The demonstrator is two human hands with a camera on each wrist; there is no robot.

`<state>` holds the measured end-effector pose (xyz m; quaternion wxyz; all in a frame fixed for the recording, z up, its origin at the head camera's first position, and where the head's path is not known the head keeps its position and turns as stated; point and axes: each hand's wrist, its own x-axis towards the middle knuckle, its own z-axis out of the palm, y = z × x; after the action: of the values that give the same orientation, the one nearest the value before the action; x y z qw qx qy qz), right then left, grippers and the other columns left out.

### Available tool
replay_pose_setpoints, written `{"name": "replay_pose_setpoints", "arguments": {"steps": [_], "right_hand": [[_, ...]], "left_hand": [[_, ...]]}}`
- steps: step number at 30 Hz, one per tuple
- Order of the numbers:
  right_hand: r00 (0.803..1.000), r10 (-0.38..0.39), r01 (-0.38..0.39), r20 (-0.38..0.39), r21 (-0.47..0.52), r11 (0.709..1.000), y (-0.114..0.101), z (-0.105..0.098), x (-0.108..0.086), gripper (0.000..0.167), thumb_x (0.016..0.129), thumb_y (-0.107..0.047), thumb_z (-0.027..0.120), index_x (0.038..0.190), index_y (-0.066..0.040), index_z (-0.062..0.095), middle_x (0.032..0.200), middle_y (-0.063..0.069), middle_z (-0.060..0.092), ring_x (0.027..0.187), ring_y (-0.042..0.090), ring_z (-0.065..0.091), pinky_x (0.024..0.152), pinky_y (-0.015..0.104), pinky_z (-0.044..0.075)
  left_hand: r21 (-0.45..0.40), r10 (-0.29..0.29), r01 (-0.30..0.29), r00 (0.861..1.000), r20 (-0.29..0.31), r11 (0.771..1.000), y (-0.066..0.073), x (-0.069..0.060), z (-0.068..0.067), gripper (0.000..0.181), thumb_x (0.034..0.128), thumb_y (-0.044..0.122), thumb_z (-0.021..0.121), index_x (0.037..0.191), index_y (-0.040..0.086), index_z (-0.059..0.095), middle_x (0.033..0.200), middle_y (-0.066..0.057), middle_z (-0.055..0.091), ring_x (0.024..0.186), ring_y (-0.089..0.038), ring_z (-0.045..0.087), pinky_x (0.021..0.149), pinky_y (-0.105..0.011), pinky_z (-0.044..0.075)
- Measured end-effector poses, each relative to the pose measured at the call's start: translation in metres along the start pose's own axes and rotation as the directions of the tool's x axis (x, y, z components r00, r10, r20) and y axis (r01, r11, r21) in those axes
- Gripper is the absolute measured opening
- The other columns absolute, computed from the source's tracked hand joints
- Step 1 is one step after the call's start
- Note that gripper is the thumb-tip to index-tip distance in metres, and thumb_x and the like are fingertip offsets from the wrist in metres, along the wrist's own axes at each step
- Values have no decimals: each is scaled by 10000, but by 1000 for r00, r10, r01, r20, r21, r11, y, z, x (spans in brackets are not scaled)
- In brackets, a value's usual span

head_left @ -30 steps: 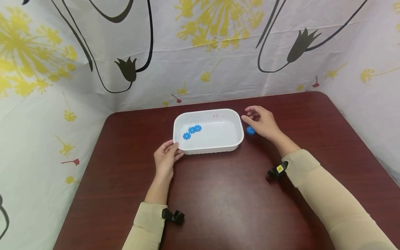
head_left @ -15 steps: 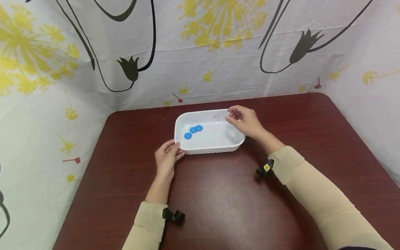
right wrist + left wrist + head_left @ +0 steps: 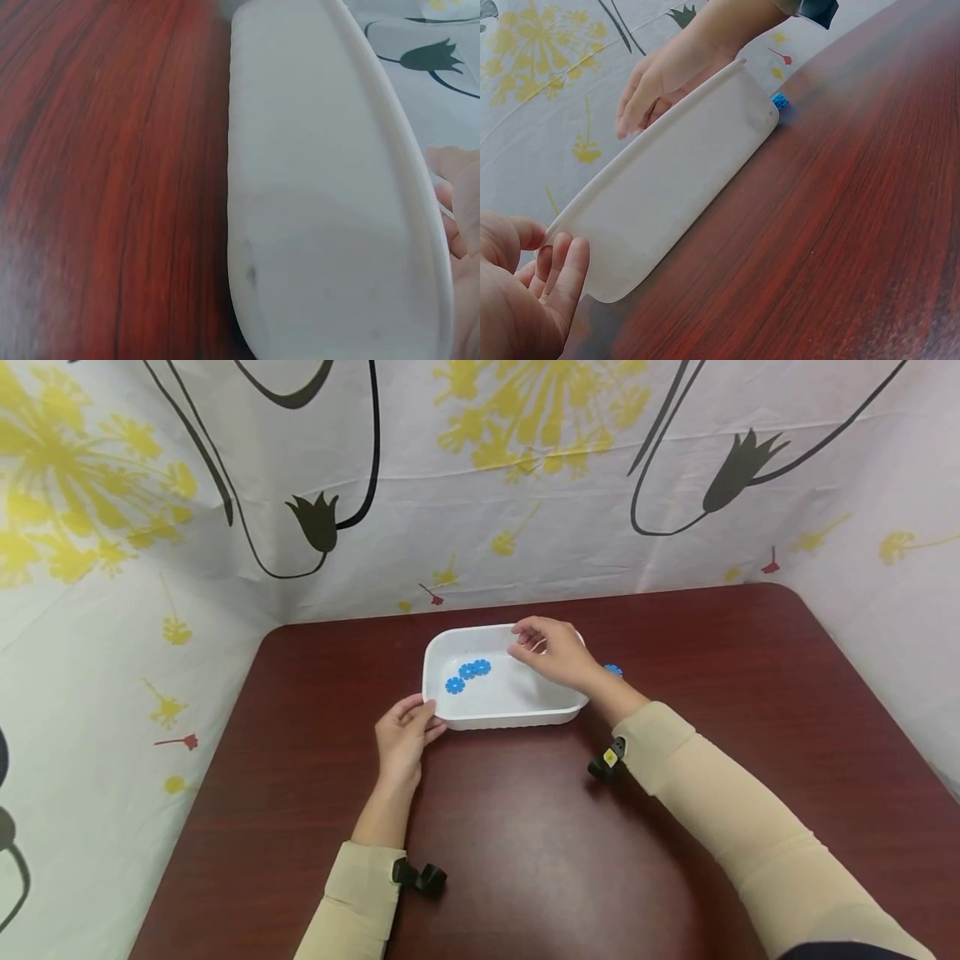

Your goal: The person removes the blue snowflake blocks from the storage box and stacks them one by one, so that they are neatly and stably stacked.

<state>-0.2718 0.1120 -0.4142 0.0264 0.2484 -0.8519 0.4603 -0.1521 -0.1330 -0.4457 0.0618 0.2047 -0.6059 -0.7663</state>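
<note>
A white plastic tray stands on the table. My left hand grips its near left corner, thumb over the rim and fingers against the outer wall. Inside, toward the left, lie three blue snowflake-shaped discs, two of them touching or overlapping. My right hand hovers over the right half of the tray, fingers loosely bent and thumb apart from them. I see nothing held there. Beyond the tray's right end is another blue piece, partly hidden by the right forearm; the left wrist view also shows this blue piece.
The dark red wooden table spreads around the tray. A patterned white cloth hangs behind and at both sides. Black wrist cameras sit on both sleeves, the right one just off the tray's near right corner.
My right hand has moved left, from beside the blue piece at the tray's right end to above the tray's inside. My left hand keeps its grip, and the discs lie as before.
</note>
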Motion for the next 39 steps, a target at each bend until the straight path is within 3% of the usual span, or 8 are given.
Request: {"name": "replay_pose_setpoints", "arguments": {"steps": [5, 18, 23, 31, 39], "right_hand": [[998, 27, -25, 48, -32, 999, -5, 10, 7, 323, 934, -160, 746, 1170, 44, 664, 956, 106, 659, 913, 242, 642, 800, 351, 585], [989, -9, 23, 148, -87, 996, -7, 36, 20, 328, 921, -139, 748, 1167, 60, 663, 939, 119, 669, 872, 239, 651, 780, 332, 589], [982, 21, 4, 190, -130, 992, -5, 43, 22, 301, 910, -95, 714, 1171, 46, 664, 949, 124, 682, 890, 253, 665, 808, 362, 584], [954, 102, -49, 282, -188, 981, 1, 47, 21, 309, 903, -83, 692, 1188, 34, 669, 1032, 152, 682, 965, 278, 644, 915, 396, 548], [916, 125, 6, 381, -325, 946, -1, 50, 19, 402, 909, -141, 697, 1278, 11, 654, 1094, 173, 648, 1012, 294, 586, 951, 421, 518]], "left_hand": [[6, 3, -3, 1000, -1, 1000, 0, 1, 0, 281, 940, 53, 716, 1199, -39, 656, 940, -156, 650, 688, -144, 691, 718, -323, 653], [-2, 7, -7, 1000, 3, 1000, 0, 2, 0, 320, 945, 36, 701, 1234, -84, 632, 1008, -250, 642, 672, -134, 680, 690, -308, 654], [18, 4, -4, 1000, -3, 1000, 1, 1, 0, 320, 944, 39, 705, 1234, -78, 635, 987, -233, 644, 666, -136, 679, 691, -312, 654], [34, -7, 7, 1000, -5, 999, 1, 3, 0, 322, 941, 44, 714, 1230, -74, 635, 932, -174, 656, 655, -142, 686, 694, -317, 654], [32, -4, 4, 1000, 4, 999, 1, 3, -1, 308, 946, 40, 706, 1224, -74, 639, 901, -143, 654, 657, -140, 684, 686, -311, 655]]}}
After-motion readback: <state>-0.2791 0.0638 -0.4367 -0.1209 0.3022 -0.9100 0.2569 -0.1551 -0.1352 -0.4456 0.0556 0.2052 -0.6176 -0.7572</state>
